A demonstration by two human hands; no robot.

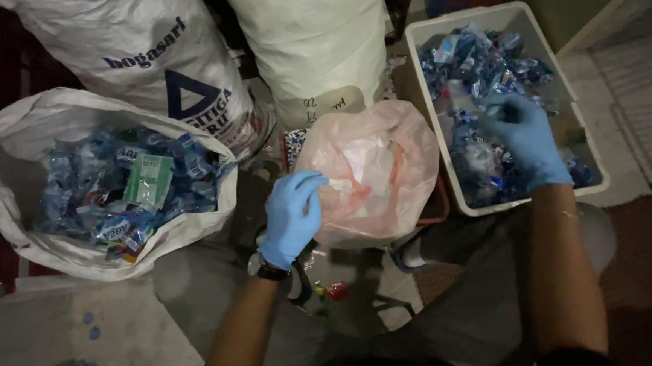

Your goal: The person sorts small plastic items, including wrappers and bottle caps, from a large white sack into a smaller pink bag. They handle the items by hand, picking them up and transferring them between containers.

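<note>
My left hand (291,215), in a blue glove with a watch at the wrist, pinches a small white scrap (339,184) against the side of a pale pink plastic bag (376,171). My right hand (526,136), also in a blue glove, reaches into a white plastic bin (467,201) full of blue and clear wrappers (476,64); its fingers are curled down among them, and whether they grip one is hidden.
An open white sack (12,141) at the left holds blue wrappers and a green packet (147,181). Two full, tied white sacks (124,35) (312,39) stand behind. Small red and green bits (332,290) lie on the floor between my knees.
</note>
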